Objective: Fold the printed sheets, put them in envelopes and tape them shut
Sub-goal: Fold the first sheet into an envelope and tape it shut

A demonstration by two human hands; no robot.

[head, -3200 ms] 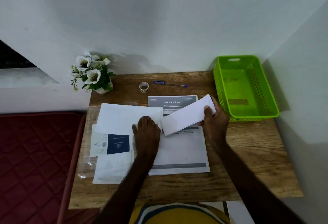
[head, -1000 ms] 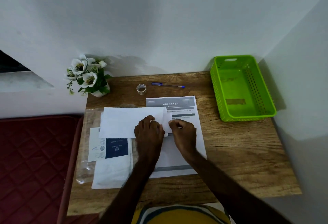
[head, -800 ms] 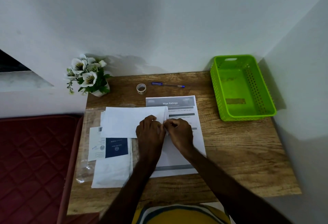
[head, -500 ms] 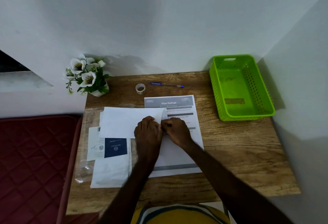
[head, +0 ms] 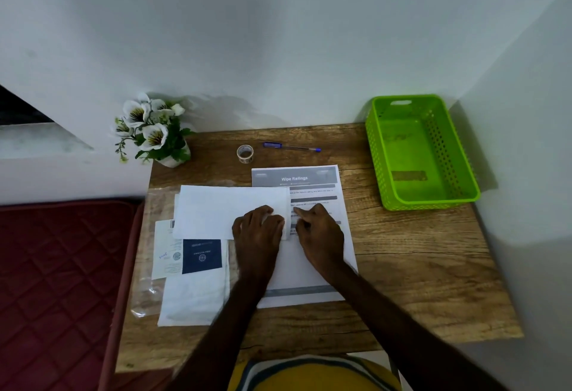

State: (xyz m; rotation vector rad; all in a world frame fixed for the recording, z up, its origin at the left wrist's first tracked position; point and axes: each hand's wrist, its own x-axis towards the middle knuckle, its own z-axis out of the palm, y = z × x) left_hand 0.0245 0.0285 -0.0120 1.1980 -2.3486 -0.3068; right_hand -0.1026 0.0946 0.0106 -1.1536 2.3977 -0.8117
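The white envelope (head: pixel 229 211) is being pinned to the wooden table (head: pixel 418 254) by the left hand (head: pixel 258 233), fingers curled loosely on its right end. The flap edge is being worked by the right hand (head: pixel 320 234) — fingers bent, whether pinching cannot be told. Taping is not being done yet — the tape roll (head: pixel 245 153) is lying untouched, with more printed sheets (head: pixel 312 263) waiting underneath.

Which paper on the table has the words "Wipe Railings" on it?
The printed sheet under the right hand, with a grey title band. The white envelope under the left hand is blank.
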